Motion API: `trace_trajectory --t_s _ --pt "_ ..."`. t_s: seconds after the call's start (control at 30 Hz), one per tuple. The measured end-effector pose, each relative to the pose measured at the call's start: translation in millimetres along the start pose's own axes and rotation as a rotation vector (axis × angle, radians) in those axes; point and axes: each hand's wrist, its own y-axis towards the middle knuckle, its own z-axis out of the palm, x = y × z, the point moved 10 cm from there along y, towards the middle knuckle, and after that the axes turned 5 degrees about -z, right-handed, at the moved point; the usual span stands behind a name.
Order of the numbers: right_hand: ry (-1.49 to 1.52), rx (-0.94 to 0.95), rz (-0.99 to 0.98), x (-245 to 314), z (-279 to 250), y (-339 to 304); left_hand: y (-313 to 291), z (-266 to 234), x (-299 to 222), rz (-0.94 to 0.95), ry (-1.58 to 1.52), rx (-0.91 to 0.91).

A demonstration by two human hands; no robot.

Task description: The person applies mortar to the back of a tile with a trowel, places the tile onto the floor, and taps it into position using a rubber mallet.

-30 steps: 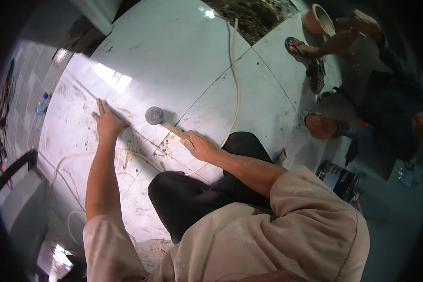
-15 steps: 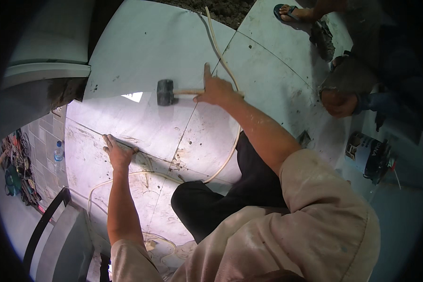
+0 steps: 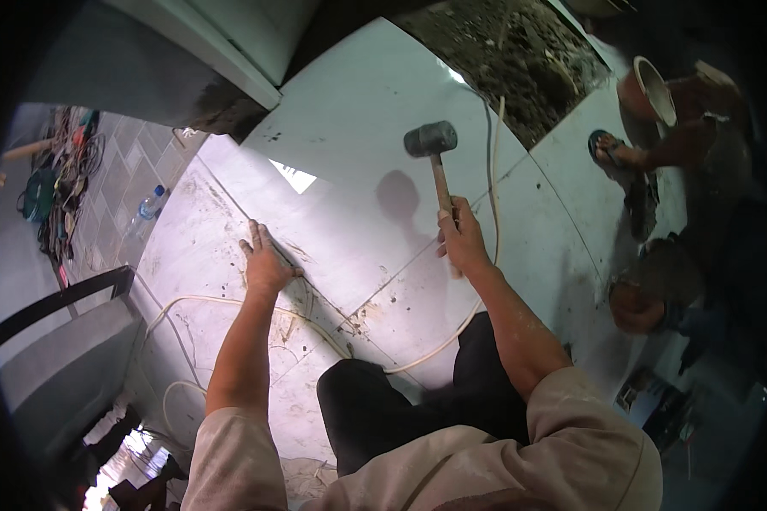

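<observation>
My right hand [image 3: 463, 236] is wrapped round the wooden handle of a rubber mallet [image 3: 441, 183] with a black head. The mallet head points away from me above a large pale floor tile [image 3: 358, 230], and its shadow falls on the tile apart from it. Flat on the tiles to the left rests my left hand [image 3: 268, 264], fingers spread beside a dark joint between two tiles. Muddy smears mark the tiles around both hands.
A pale cable [image 3: 496, 162] curves across the tiles past my knees. Bare soil [image 3: 520, 68] lies beyond the far tile edge. At the right another person's sandalled foot [image 3: 609, 149] stands near a bucket [image 3: 654, 89]. A plastic bottle [image 3: 151, 203] and tangled tools [image 3: 55, 204] lie at the left.
The mallet has swung from pointing left to pointing away from me, and my right fingers, one stretched out before, now wrap its handle. The view has turned; my left hand stays at the joint.
</observation>
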Motion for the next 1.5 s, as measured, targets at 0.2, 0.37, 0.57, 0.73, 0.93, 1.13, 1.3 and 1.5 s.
trace_trajectory --t_s 0.2,0.37,0.57,0.73,0.93,1.13,1.3,1.5 --pt "-0.146 -0.161 -0.213 64 24 40 8 17 29 0.016 0.052 -0.032" --pt "-0.414 -0.281 -0.219 34 15 69 11 26 16 0.033 0.012 -0.055" --pt "-0.395 -0.22 -0.202 46 14 40 5 17 19 -0.016 -0.003 -0.045" --pt "-0.374 -0.347 -0.195 13 -7 7 8 23 19 0.008 -0.008 -0.076" --pt "-0.462 -0.272 -0.091 -52 -21 -42 0 21 18 -0.015 -0.036 -0.035" --pt "-0.407 -0.256 -0.232 -26 6 -42 10 24 30 0.01 -0.054 -0.109" --pt "-0.214 -0.125 -0.198 13 72 -19 1 15 39 -0.039 -0.079 -0.06" --pt "-0.276 0.139 -0.225 62 161 8 -5 14 44 -0.067 -0.11 -0.05"
